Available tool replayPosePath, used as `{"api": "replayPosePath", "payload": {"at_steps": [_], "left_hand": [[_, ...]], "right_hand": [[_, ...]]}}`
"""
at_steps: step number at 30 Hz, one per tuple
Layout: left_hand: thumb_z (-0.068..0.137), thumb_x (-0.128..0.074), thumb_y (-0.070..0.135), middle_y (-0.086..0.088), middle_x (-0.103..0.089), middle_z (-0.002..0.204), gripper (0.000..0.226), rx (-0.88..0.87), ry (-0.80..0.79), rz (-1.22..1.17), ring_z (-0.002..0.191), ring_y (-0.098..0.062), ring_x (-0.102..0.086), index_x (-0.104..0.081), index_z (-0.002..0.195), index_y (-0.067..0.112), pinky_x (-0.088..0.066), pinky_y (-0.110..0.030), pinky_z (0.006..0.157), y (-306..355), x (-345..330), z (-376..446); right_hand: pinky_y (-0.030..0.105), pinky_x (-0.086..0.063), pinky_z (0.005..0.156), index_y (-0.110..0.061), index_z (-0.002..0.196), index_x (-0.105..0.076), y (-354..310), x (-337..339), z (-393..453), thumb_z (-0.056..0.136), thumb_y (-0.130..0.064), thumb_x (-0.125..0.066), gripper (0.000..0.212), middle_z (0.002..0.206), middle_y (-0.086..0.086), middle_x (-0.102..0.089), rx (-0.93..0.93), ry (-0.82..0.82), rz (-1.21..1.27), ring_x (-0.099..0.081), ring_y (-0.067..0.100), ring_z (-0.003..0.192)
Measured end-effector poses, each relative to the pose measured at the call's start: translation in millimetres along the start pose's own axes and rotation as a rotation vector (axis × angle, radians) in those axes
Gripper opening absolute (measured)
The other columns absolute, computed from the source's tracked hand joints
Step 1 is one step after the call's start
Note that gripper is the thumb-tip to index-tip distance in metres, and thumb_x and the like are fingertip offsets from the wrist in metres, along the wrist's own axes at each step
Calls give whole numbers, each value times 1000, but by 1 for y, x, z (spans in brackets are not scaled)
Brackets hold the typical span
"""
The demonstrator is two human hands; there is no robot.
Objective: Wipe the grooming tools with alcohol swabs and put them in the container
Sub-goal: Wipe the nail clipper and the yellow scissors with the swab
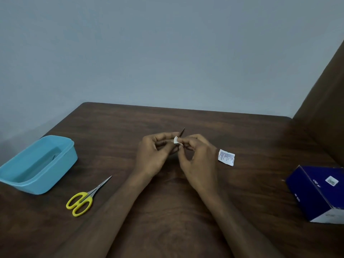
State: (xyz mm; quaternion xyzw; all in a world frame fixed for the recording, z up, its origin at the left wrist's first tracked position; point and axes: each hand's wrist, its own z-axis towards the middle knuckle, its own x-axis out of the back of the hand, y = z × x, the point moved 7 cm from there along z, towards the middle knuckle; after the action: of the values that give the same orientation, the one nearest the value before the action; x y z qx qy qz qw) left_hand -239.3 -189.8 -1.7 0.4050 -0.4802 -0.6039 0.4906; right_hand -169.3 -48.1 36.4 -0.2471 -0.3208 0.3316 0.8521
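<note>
Head view, looking down over a dark wooden worktop (186,211). Both hands raised a little above its middle, close together, fingers curled in. Left hand (153,153) holding a thin dark tool (182,132) by its lower part, the pointed tip sticking up and away past the fingers; too small to name for sure, maybe tweezers or a small file. Right hand (198,159) pinching a small white swab (176,140) against the tool just under that tip. Looks like wiping in progress on this piece, not yet finished.

Off to the left, a light blue container (39,164), open, no lid on it. Something thin and dark seems to lie inside near the far wall, possibly one tool already cleaned and dropped in, but too dim to be sure. Just in front of the container, yellow-handled scissors (81,200) flat on the worktop, blades shut and pointing toward the far right; outside the container, so judged as left to do.

To the right of the hands, a torn white swab packet (226,157) lying flat. Further right at the edge, a dark blue box (316,192), probably the swab supply.

Progress, as a guess: about midway. Remaining: finishing this tool, placing it in the container, then wiping and storing the scissors.
</note>
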Motion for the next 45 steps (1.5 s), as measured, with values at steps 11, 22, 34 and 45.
{"api": "replayPosePath", "payload": {"at_steps": [11, 22, 34, 45], "left_hand": [[101, -75, 27, -8, -81, 85, 23, 41, 97, -42, 82, -15, -79, -79, 95, 5, -64, -28, 77, 2, 8, 1], [104, -71, 23, -8, -83, 92, 22, -64, 126, 46, 86, -24, -82, -68, 94, 4, -68, -41, 76, 9, 20, -4], [100, -78, 28, 13, -72, 99, 11, -526, 279, 476, 89, -12, -74, -73, 90, 28, -58, -23, 70, 51, 22, -19], [102, -74, 23, 6, -77, 92, 9, -371, 369, 301, 90, -13, -76, -77, 94, 20, -60, -32, 81, 39, 42, -11]], "right_hand": [[28, -49, 84, 1, 102, -80, -14, -7, -2, 73, 17, -81, 34, 100, 14, -73, 197, -103, -172, -71, 34, 91], [26, -59, 78, -14, 95, -85, 2, -2, -1, 90, -6, -83, 10, 92, -5, -78, 104, -53, 2, -73, 6, 82], [49, -66, 81, -29, 94, -84, 23, -30, -8, 91, -29, -82, 4, 88, -11, -82, -298, -161, 467, -79, 11, 82], [33, -61, 69, -18, 85, -79, 36, -28, -10, 93, -7, -79, 14, 79, 4, -79, -540, -54, 685, -73, 14, 69]]}}
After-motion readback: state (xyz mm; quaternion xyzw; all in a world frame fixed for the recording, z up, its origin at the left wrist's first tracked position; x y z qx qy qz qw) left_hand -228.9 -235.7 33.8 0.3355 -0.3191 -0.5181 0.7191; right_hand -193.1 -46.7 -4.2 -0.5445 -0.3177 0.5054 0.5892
